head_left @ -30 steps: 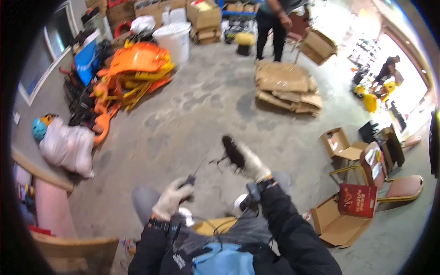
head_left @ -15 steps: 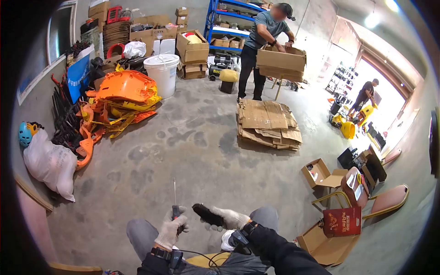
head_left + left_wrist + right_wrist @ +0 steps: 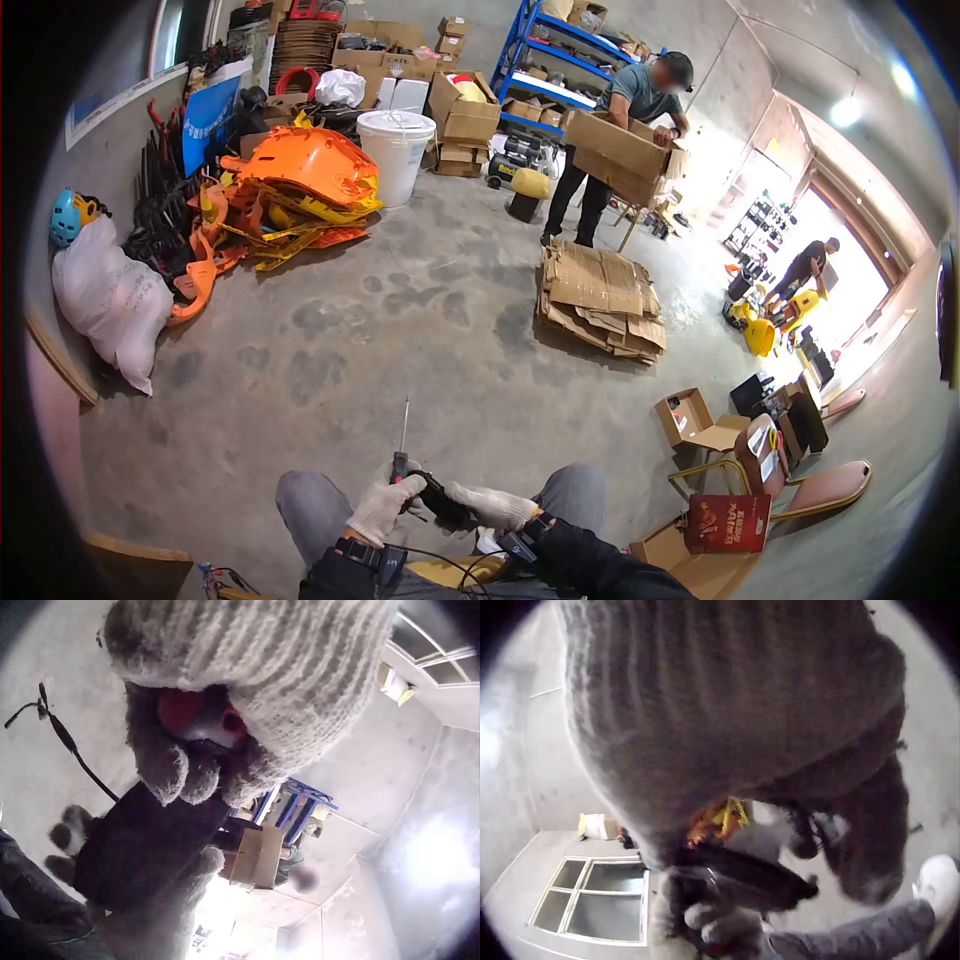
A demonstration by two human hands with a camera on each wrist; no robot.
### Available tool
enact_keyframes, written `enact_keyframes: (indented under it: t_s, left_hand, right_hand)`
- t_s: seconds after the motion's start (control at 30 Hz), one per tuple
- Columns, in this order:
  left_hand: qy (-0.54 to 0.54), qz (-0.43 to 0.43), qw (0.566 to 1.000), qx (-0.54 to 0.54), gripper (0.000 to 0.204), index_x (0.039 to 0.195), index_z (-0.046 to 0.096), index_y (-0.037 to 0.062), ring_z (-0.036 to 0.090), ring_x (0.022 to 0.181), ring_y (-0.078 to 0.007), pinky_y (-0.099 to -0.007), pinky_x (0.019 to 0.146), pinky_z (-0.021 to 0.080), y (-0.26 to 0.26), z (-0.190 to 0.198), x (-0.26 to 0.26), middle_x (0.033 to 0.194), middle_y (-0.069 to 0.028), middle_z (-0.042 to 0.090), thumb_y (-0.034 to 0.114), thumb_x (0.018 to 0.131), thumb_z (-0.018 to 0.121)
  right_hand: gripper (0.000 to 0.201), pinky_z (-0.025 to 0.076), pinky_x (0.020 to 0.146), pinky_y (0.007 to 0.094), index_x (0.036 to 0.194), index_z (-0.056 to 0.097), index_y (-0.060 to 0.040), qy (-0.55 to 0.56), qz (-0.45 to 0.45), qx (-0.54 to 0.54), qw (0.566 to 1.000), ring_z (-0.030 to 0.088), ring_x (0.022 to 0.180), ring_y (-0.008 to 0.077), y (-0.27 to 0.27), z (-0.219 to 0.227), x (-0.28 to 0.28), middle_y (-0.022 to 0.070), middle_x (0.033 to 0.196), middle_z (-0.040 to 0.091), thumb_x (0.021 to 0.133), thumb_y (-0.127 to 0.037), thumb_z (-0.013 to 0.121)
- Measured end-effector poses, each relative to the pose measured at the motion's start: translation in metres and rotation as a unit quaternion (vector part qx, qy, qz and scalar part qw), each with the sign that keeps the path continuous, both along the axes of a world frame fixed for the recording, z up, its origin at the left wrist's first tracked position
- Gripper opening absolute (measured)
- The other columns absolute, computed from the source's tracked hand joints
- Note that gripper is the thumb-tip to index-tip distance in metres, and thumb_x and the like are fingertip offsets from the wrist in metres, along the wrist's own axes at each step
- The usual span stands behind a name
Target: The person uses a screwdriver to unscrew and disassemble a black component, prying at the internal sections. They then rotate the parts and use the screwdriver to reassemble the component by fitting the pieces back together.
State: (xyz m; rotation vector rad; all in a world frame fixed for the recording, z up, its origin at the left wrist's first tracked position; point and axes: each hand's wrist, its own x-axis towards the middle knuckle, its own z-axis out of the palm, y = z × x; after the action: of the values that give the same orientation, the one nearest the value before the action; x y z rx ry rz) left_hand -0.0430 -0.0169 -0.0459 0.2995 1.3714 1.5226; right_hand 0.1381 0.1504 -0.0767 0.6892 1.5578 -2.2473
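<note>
Both hands wear white knit gloves and meet in front of the knees. My left hand [image 3: 382,508] grips a screwdriver [image 3: 402,464], its thin metal shaft pointing up and away. In the left wrist view the screwdriver's red and grey handle end [image 3: 199,718] shows inside the curled fingers. A long black part [image 3: 446,506] is held by my right hand [image 3: 497,508], fingers on one side and thumb on the other. From it runs a short black cable [image 3: 66,741] with split ends. The left fingertips are right at the black part's edge.
Flattened cardboard [image 3: 600,300] lies on the floor ahead, with a person [image 3: 625,130] handling a box behind it. Orange and yellow plastic shells [image 3: 310,170] and a white bucket [image 3: 397,165] stand at the back left. At right are a chair [image 3: 830,488] and a red box [image 3: 728,522].
The hands have come together, bringing the black part against the left hand. The screwdriver stays in the left hand, now pointing more upright than a second ago. The head view has tilted up.
</note>
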Motion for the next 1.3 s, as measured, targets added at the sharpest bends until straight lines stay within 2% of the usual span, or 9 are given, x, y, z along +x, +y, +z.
enact_keyframes:
  t_s: [0.07,0.17,0.33,0.6,0.8,0.93,1.03,1.17,1.3]
  left_hand:
    - [-0.008,0.011,1.0,-0.004,0.026,0.116,0.065,0.0033,0.064,0.064,-0.0128,-0.0284,0.057,0.056,-0.005,0.006,-0.001,0.094,-0.0063,0.07,0.013,0.094,0.076]
    - [-0.021,-0.01,0.999,0.033,0.028,0.117,0.065,0.0024,0.065,0.064,-0.0131,-0.0281,0.057,0.056,-0.007,-0.011,-0.005,0.095,-0.0074,0.071,0.012,0.094,0.076]
    - [-0.062,-0.029,0.996,0.065,0.029,0.118,0.064,0.0015,0.065,0.065,-0.0135,-0.0274,0.057,0.056,-0.007,-0.017,-0.006,0.096,-0.0081,0.072,0.011,0.094,0.076]
    - [-0.083,-0.012,0.995,0.061,0.025,0.119,0.062,0.0017,0.066,0.07,-0.0166,-0.03,0.058,0.056,0.005,-0.02,-0.007,0.1,-0.0101,0.069,0.007,0.097,0.071]
    - [-0.101,0.032,0.992,0.064,0.023,0.118,0.062,0.0037,0.065,0.067,-0.0138,-0.0284,0.059,0.057,0.012,-0.022,-0.005,0.098,-0.0076,0.068,0.008,0.097,0.071]
    - [-0.039,0.054,0.998,0.009,0.027,0.122,0.062,0.0055,0.064,0.069,-0.0134,-0.0305,0.06,0.057,0.014,-0.016,-0.009,0.096,-0.0038,0.066,0.011,0.097,0.071]
    - [0.002,0.066,0.996,-0.053,0.03,0.124,0.064,0.0072,0.061,0.072,-0.0098,-0.0266,0.062,0.051,0.006,0.011,-0.013,0.093,-0.0003,0.063,0.024,0.099,0.067]
    - [-0.035,0.034,0.998,-0.051,0.036,0.13,0.062,0.0052,0.061,0.073,-0.0099,-0.0267,0.066,0.052,-0.002,0.021,-0.01,0.098,-0.0011,0.064,0.024,0.099,0.064]
    - [0.103,-0.073,0.987,-0.101,0.05,0.14,0.059,-0.0001,0.059,0.076,-0.0098,-0.0267,0.069,0.051,-0.001,0.067,-0.007,0.096,-0.0015,0.063,0.019,0.095,0.067]
  right_hand:
    - [0.052,0.056,0.091,0.034,0.126,0.068,-0.0008,-0.087,-0.002,0.243,0.966,0.066,0.107,0.0163,0.016,0.025,-0.001,0.0104,0.119,0.07,0.112,-0.046,0.048]
    - [0.048,0.056,0.097,0.0351,0.126,0.066,0.0,-0.006,-0.141,0.214,0.967,0.066,0.11,0.0173,0.037,0.042,-0.007,0.0088,0.121,0.07,0.111,-0.044,0.052]
    - [0.051,0.048,0.108,0.0341,0.14,0.064,-0.0033,0.093,0.039,0.176,0.979,0.061,0.124,0.019,0.028,0.046,-0.019,0.0088,0.131,0.067,0.114,-0.044,0.048]
    - [0.061,0.05,0.099,0.028,0.142,0.061,-0.0009,0.074,0.087,-0.031,0.993,0.062,0.113,0.0118,0.021,-0.006,-0.031,0.0068,0.135,0.067,0.113,-0.053,0.046]
    - [0.055,0.054,0.079,0.0302,0.146,0.053,-0.0009,0.099,0.024,-0.119,0.988,0.064,0.088,0.0127,0.015,-0.009,-0.031,0.0043,0.111,0.066,0.113,-0.045,0.052]
    - [0.057,0.055,0.079,0.0304,0.153,0.05,-0.0028,0.11,0.002,-0.104,0.988,0.065,0.089,0.0126,0.024,0.009,-0.03,0.0044,0.108,0.067,0.111,-0.04,0.057]
    - [0.042,0.054,0.09,0.0303,0.136,0.069,-0.0059,0.062,-0.141,-0.084,0.985,0.066,0.102,0.0127,0.043,0.026,-0.019,0.0072,0.115,0.075,0.105,-0.034,0.067]
    - [0.06,0.06,0.082,0.0342,0.156,0.047,-0.0062,0.129,-0.197,-0.165,0.958,0.072,0.092,0.021,0.068,0.032,-0.018,0.0179,0.116,0.074,0.108,-0.041,0.059]
    - [0.072,0.064,0.082,0.0408,0.164,0.032,-0.0077,0.189,-0.189,-0.204,0.942,0.075,0.096,0.0269,0.077,0.018,-0.016,0.0231,0.117,0.072,0.108,-0.045,0.058]
